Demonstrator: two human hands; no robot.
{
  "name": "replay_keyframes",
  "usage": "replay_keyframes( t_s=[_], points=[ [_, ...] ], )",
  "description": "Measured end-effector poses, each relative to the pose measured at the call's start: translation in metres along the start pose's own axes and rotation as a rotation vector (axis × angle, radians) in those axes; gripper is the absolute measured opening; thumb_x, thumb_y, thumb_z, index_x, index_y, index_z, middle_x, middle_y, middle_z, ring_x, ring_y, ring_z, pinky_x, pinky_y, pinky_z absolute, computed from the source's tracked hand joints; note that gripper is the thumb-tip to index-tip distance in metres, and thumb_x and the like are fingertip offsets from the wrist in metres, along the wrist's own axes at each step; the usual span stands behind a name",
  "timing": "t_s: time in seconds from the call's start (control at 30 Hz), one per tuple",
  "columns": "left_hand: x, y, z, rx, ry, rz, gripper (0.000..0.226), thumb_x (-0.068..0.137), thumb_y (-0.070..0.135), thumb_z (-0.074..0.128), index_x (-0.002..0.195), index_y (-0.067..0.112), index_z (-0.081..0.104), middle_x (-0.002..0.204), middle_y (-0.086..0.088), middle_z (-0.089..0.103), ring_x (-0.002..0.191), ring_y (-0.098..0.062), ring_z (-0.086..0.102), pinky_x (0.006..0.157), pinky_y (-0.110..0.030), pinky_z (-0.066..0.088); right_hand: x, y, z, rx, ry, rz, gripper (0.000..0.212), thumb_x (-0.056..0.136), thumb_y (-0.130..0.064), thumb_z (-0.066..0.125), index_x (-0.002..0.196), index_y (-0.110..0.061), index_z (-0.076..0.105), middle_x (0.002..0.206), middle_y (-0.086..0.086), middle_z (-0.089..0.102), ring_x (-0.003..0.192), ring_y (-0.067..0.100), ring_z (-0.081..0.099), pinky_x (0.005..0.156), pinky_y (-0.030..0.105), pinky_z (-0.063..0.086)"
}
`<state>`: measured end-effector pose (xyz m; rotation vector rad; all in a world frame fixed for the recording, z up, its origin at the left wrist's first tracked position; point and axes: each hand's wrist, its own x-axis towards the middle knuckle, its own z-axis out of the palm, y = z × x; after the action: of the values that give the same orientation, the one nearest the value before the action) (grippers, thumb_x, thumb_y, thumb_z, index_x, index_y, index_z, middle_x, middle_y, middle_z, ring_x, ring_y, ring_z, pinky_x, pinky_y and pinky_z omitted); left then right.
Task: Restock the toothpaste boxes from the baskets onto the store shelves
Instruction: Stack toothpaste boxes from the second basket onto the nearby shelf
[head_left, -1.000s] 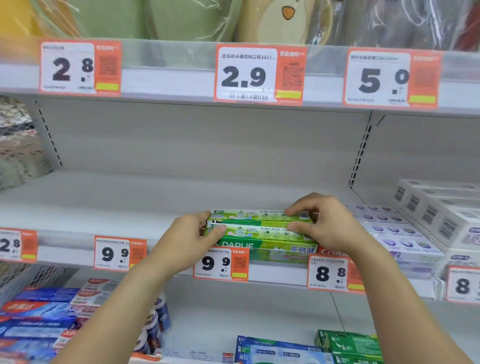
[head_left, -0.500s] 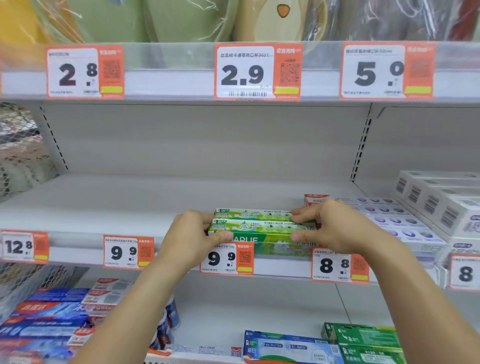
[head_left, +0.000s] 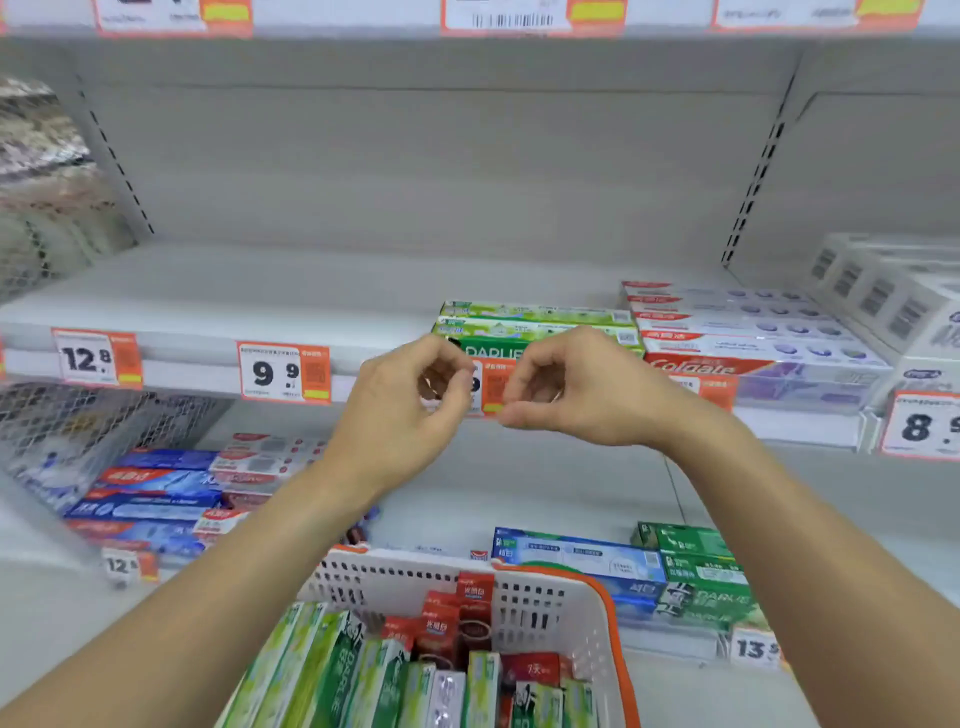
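Observation:
Green Darlie toothpaste boxes (head_left: 535, 326) lie stacked at the front of the middle shelf (head_left: 223, 306), beside white and red Colgate boxes (head_left: 737, 338). My left hand (head_left: 410, 410) and my right hand (head_left: 576, 389) hover just in front of the shelf edge, below the green boxes, fingers loosely curled and holding nothing. A white basket with an orange rim (head_left: 566, 597) sits below, packed with upright green and red toothpaste boxes (head_left: 363, 670).
Price tags (head_left: 283, 371) line the shelf edge. White boxes (head_left: 893, 301) stand at the far right. The lower shelf holds blue and red boxes (head_left: 156, 493) at left, blue and green ones (head_left: 649, 566) at right. A wire mesh panel (head_left: 78, 431) hangs at left.
Both hands have let go of the green boxes and drawn back from the shelf. The view has tilted down, bringing the basket into sight.

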<state>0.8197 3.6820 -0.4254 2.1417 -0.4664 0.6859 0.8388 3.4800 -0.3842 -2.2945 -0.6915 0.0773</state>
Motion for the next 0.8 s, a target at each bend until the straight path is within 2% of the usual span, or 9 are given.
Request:
replay_keyframes(
  t_s=[0.17,0.3,0.4,0.47,0.5,0.57,0.63,0.7,0.8],
  points=[
    [-0.069,-0.038,0.016,0.007,-0.413,-0.229,0.005,0.090,0.015,0.064,0.088,0.015,0.069,0.077,0.004,0.070,0.070,-0.009,0.064,0.065,-0.016,0.047,-0.014,0.032,0.088,0.233,-0.441,0.313,0.019,0.086,-0.017,0.079,0.094,-0.003,0.069,0.075,0.006,0.073,0.070,0.020,0.073,0.063,0.031,0.060],
    [-0.155,-0.079,0.031,0.166,-0.786,-0.397,0.007,0.089,0.018,0.065,0.085,0.023,0.065,0.073,0.014,0.063,0.071,-0.009,0.063,0.065,-0.018,0.045,-0.043,0.083,0.157,0.160,-0.681,0.612,0.023,0.085,-0.020,0.080,0.101,-0.006,0.072,0.099,0.015,0.076,0.077,0.020,0.075,0.063,0.027,0.060],
    [-0.228,-0.097,0.034,0.153,-0.900,-0.493,0.009,0.088,0.017,0.063,0.093,0.024,0.062,0.084,0.007,0.065,0.078,-0.012,0.063,0.072,-0.020,0.045,-0.071,0.114,0.207,0.128,-0.570,0.665,0.013,0.083,-0.018,0.082,0.087,-0.014,0.070,0.097,0.012,0.077,0.085,0.024,0.076,0.074,0.036,0.063],
    [-0.265,-0.103,0.037,0.193,-0.975,-0.504,0.027,0.090,0.025,0.063,0.116,0.020,0.062,0.110,0.001,0.065,0.101,-0.016,0.062,0.089,-0.025,0.047,-0.089,0.133,0.232,0.044,-0.398,0.628,0.014,0.081,-0.018,0.082,0.087,-0.019,0.069,0.101,0.004,0.074,0.093,0.023,0.072,0.087,0.039,0.059],
    [-0.278,-0.105,0.038,0.236,-1.031,-0.465,0.042,0.092,0.032,0.063,0.132,0.019,0.057,0.125,0.001,0.060,0.115,-0.017,0.057,0.100,-0.026,0.044,-0.100,0.139,0.238,-0.041,-0.382,0.606,0.021,0.081,-0.023,0.081,0.098,-0.019,0.070,0.108,0.003,0.071,0.101,0.022,0.068,0.093,0.038,0.056],
    [-0.288,-0.105,0.040,0.260,-1.147,-0.389,0.063,0.095,0.042,0.061,0.151,0.020,0.041,0.146,0.003,0.047,0.134,-0.016,0.044,0.113,-0.028,0.034,-0.119,0.153,0.244,-0.226,-0.540,0.582,0.061,0.079,-0.038,0.080,0.134,-0.019,0.058,0.133,0.003,0.061,0.120,0.024,0.059,0.103,0.035,0.049],
    [-0.289,-0.102,0.046,0.231,-1.235,-0.378,0.072,0.096,0.045,0.060,0.157,0.022,0.029,0.157,0.002,0.035,0.143,-0.017,0.036,0.119,-0.030,0.028,-0.135,0.162,0.244,-0.353,-0.777,0.551,0.088,0.079,-0.047,0.079,0.151,-0.018,0.037,0.148,0.005,0.050,0.131,0.027,0.051,0.110,0.038,0.044],
    [-0.285,-0.103,0.053,0.210,-1.290,-0.381,0.077,0.096,0.045,0.060,0.159,0.023,0.021,0.164,0.003,0.023,0.149,-0.017,0.027,0.123,-0.031,0.024,-0.141,0.164,0.243,-0.369,-0.820,0.532,0.091,0.081,-0.047,0.078,0.153,-0.015,0.031,0.150,0.007,0.047,0.131,0.029,0.050,0.110,0.039,0.043],
    [-0.280,-0.103,0.063,0.248,-1.357,-0.386,0.077,0.100,0.038,0.056,0.161,0.023,0.012,0.168,0.004,0.001,0.154,-0.020,0.012,0.125,-0.035,0.018,-0.136,0.151,0.239,-0.288,-0.675,0.485,0.079,0.084,-0.047,0.077,0.145,-0.012,0.041,0.139,0.008,0.052,0.123,0.027,0.052,0.104,0.037,0.046]
  ],
)
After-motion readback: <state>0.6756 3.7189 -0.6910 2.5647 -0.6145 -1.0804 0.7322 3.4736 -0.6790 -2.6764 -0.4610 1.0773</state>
